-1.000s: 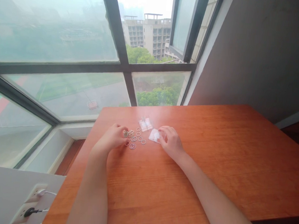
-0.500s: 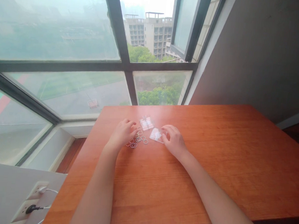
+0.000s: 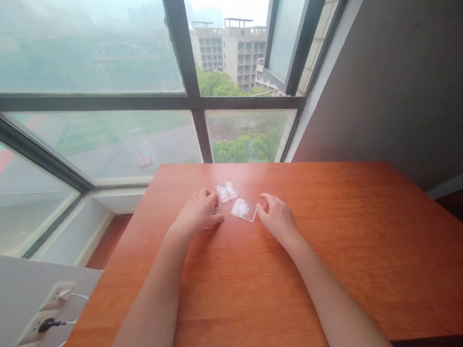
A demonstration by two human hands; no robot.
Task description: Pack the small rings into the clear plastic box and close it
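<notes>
My left hand [image 3: 200, 211] is cupped over a pile of small metal rings [image 3: 216, 209], its fingers on the far side and its thumb on the near right side. Several rings show between thumb and fingers; the palm hides the others. Just right of the pile lies a clear square plastic case [image 3: 243, 211] with something whitish in it. My right hand [image 3: 277, 215] rests by this case's right edge, fingers loosely curled, thumb and forefinger apart, nothing visible between them. Whether its thumb touches the edge I cannot tell. Behind the rings lies another clear plastic piece [image 3: 227, 191].
Everything lies on a reddish-brown wooden table [image 3: 254, 293]. Beyond its far edge stands a dark-framed window [image 3: 197, 102], one pane swung outward. A grey wall [image 3: 390, 90] rises at the right. Wall sockets with plugs [image 3: 49, 324] are at the lower left.
My left hand has moved right and closed over the rings, drawing them together. My right hand has shifted right, off the near clear case, uncovering its right edge.
</notes>
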